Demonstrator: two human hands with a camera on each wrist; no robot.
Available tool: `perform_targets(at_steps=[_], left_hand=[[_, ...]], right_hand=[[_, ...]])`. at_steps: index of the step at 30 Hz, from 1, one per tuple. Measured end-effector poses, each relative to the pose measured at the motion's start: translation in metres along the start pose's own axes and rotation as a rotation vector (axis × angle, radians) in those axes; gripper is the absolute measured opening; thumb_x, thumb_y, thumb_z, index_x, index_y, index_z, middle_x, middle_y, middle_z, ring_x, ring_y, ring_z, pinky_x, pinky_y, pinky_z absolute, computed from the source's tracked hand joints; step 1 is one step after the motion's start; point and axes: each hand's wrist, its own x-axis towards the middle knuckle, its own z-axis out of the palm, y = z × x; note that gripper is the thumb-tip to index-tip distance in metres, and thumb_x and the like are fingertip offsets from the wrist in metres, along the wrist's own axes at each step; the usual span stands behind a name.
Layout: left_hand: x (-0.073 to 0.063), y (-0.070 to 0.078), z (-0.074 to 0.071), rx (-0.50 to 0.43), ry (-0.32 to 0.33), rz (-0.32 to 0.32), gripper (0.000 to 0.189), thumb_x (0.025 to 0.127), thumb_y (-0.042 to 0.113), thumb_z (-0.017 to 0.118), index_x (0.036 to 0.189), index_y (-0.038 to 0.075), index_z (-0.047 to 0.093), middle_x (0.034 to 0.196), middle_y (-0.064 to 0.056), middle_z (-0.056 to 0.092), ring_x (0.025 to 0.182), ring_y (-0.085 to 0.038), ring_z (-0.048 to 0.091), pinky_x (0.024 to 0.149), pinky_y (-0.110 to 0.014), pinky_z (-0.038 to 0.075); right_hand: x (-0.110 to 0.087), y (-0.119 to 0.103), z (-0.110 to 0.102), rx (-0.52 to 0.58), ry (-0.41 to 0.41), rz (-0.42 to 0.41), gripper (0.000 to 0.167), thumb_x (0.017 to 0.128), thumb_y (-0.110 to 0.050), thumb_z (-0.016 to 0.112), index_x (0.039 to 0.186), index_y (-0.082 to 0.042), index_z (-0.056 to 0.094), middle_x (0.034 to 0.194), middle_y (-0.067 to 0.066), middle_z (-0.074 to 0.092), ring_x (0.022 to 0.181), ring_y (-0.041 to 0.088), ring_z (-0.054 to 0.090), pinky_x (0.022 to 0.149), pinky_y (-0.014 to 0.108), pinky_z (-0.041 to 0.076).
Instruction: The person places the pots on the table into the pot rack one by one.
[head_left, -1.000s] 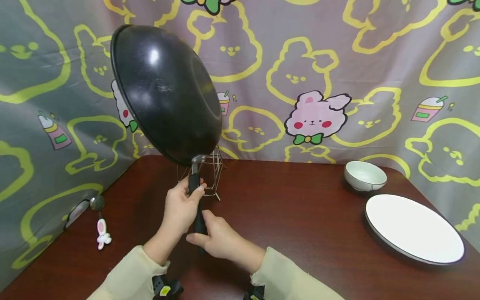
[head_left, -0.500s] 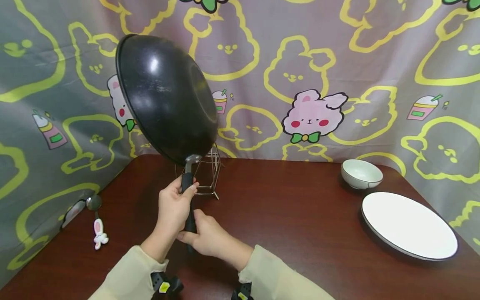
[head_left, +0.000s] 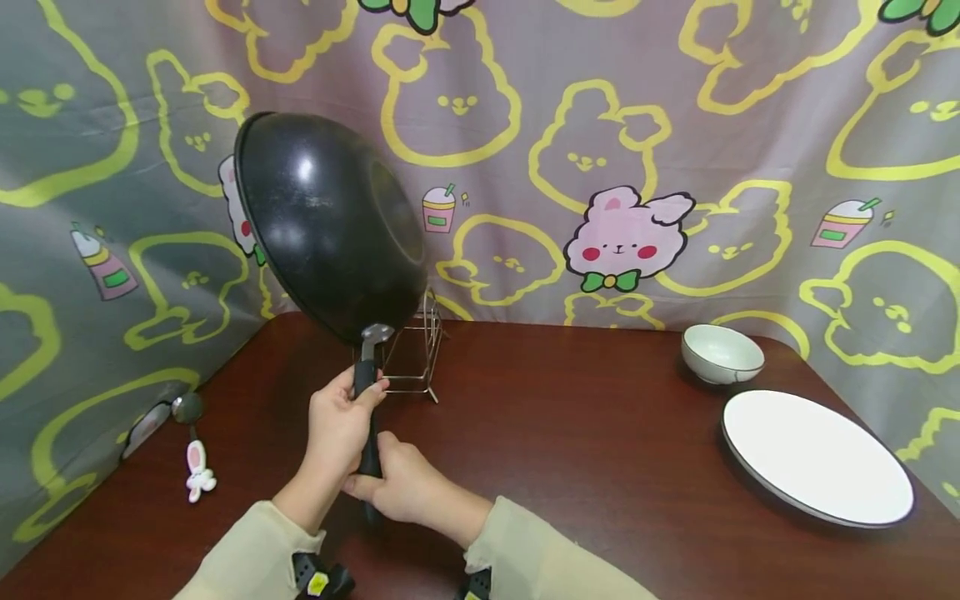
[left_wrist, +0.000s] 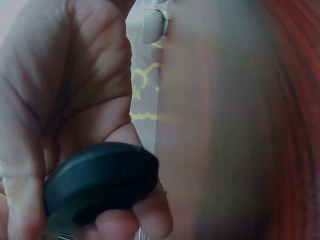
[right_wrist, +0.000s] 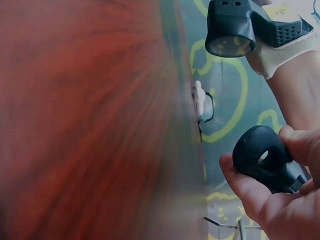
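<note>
A black wok is held up tilted over the table, its dark outer side facing me and its rim to the left. My left hand grips the upper part of its black handle, just below the metal joint. Lower down, my right hand holds the same handle between thumb and fingers. In the left wrist view the handle's end lies across the left palm and fingers. The handle's holed end shows between the right thumb and fingers in the right wrist view.
A wire rack stands behind the wok, partly hidden by it. To the right are a pale bowl and a white dark-rimmed plate. A spoon with a bunny handle lies at left. A patterned curtain encloses the brown table.
The wok has come down and tips a little further, with its handle shifting left. Both hands have moved left with it and keep their hold.
</note>
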Motion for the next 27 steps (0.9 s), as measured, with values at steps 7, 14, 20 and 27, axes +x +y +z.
perform_targets(at_steps=[7,14,20,27], left_hand=[[0.0,-0.006,-0.004,0.01,-0.009,-0.015,0.025,0.089,-0.002,0.053,0.111,-0.011,0.058,0.104,-0.021,0.066,0.082,0.0,0.063,0.075,-0.01,0.048],[0.0,-0.012,-0.005,0.027,-0.008,-0.029,0.025,0.089,-0.003,0.052,0.112,-0.012,0.058,0.105,-0.023,0.065,0.079,0.003,0.062,0.074,-0.01,0.047],[-0.002,-0.018,-0.007,0.062,-0.03,-0.041,0.024,0.09,-0.003,0.05,0.111,-0.012,0.057,0.106,-0.025,0.064,0.078,0.005,0.06,0.073,-0.008,0.046],[0.002,-0.023,-0.007,0.096,-0.041,-0.047,0.024,0.089,-0.003,0.051,0.11,-0.011,0.058,0.101,-0.019,0.066,0.096,-0.019,0.064,0.074,-0.008,0.046]], right_hand=[[0.003,0.002,0.006,-0.015,-0.015,0.033,0.041,0.081,-0.03,0.07,0.099,0.002,0.051,0.076,0.007,0.058,0.068,0.01,0.056,0.061,0.018,0.044],[0.003,0.003,0.01,-0.043,-0.009,0.051,0.041,0.08,-0.031,0.07,0.096,0.001,0.051,0.076,0.01,0.059,0.068,0.012,0.056,0.06,0.019,0.044],[0.002,0.005,0.016,-0.034,-0.01,0.071,0.04,0.079,-0.03,0.071,0.097,0.001,0.053,0.078,0.009,0.059,0.07,0.012,0.057,0.062,0.02,0.045],[0.004,0.005,0.018,-0.023,0.003,0.089,0.041,0.079,-0.032,0.07,0.096,0.001,0.052,0.076,0.01,0.059,0.07,0.013,0.057,0.062,0.02,0.045]])
